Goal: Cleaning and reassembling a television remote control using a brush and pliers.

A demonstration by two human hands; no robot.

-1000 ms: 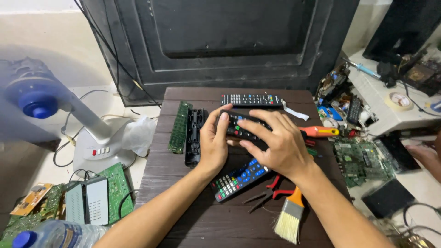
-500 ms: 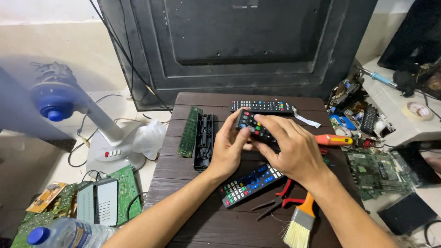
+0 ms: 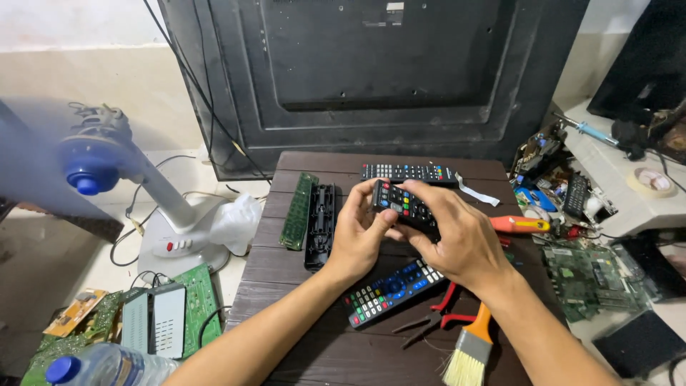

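Nearest the camera: a paintbrush (image 3: 468, 350) w/ orange handle and pale bristles lies at the counter (image 3: 321, 357) front edge, red-handled pliers (image 3: 437, 314) just beside it to the left. Next to those, a black remote w/ blue and coloured buttons (image 3: 389, 293) lies flat on the dark wood, partly under the right forearm.

Above that, both hands meet over the middle of the counter. Left hand (image 3: 359, 232) and right hand (image 3: 457, 239) are both closed around a small black remote (image 3: 404, 206), held up off the counter, button side up, tilted a bit. Left thumb sits at its near-left end; right fingers wrap its right side and underneath.

Left of the hands: an empty black remote shell (image 3: 321, 225) lies lengthwise, w/ a long green circuit board (image 3: 299, 211) right beside it. Right of the hands an orange-handled screwdriver (image 3: 520, 224) pokes out from behind the right hand.

Further back, another black remote (image 3: 406, 172) lies crosswise near the far edge, a white ribbon strip (image 3: 477, 193) by its right end. Behind the counter stands a big black TV back panel (image 3: 371, 71).

Off to the left on the floor: white fan (image 3: 128, 171) w/ blue hub, green boards (image 3: 196, 304), plastic bottle (image 3: 107, 366)
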